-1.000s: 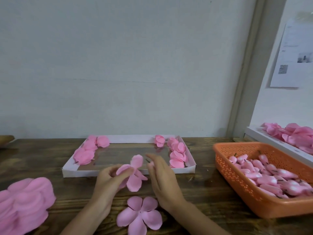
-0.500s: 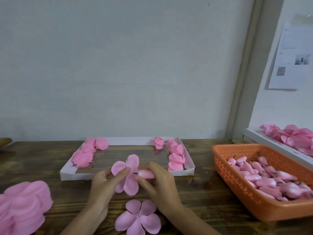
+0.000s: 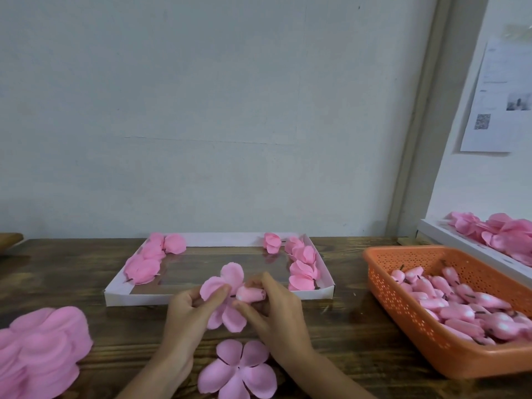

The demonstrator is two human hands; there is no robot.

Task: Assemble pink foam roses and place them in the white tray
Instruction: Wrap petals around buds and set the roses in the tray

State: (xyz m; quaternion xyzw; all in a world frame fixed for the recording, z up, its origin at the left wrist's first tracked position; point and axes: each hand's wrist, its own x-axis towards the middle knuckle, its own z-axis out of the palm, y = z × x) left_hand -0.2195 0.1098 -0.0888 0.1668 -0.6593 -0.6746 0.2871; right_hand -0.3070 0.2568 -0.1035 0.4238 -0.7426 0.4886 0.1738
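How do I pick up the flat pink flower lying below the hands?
Probably pinch one left petal's edge on the flat flower, coming from above-left. It lies thin and flat, and the right forearm crowds its other side.

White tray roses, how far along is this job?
Done: finished roses line the white tray's two ends. In hand: the left hand holds a petal piece, the right hand pinches a bud against it. Left: the orange basket's many buds and the petal stack.

Print on wall sheet (image 3: 497, 99) illegible
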